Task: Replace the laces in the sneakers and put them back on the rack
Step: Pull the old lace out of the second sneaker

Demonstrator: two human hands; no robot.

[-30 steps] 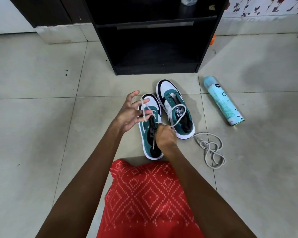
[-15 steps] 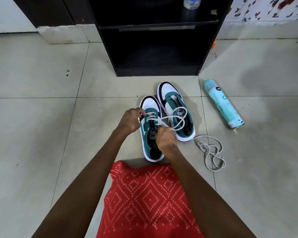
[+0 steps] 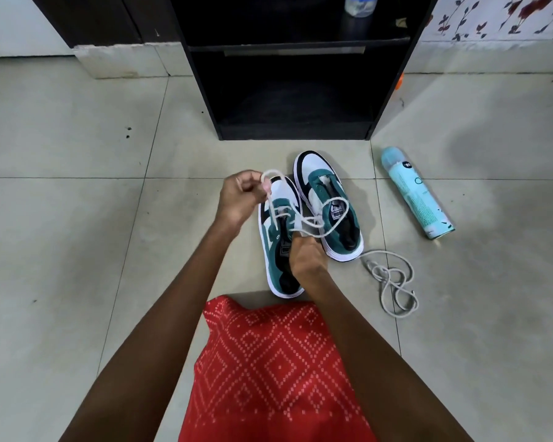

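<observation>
A red patterned garment (image 3: 268, 371) fills the near edge of the view. The right hand (image 3: 307, 256) is above the near sneaker (image 3: 276, 272), fingers closed on a white lace (image 3: 308, 222). A second, loose lace (image 3: 380, 271) lies tangled on the floor (image 3: 77, 250) to the right. The left hand (image 3: 241, 199) pinches a raised loop of the white lace over the near sneaker's toe. The far sneaker (image 3: 316, 169) stands just beside the near one. A spray can (image 3: 415, 194) lies farther right. The black rack (image 3: 294, 134) stands beyond both sneakers.
</observation>
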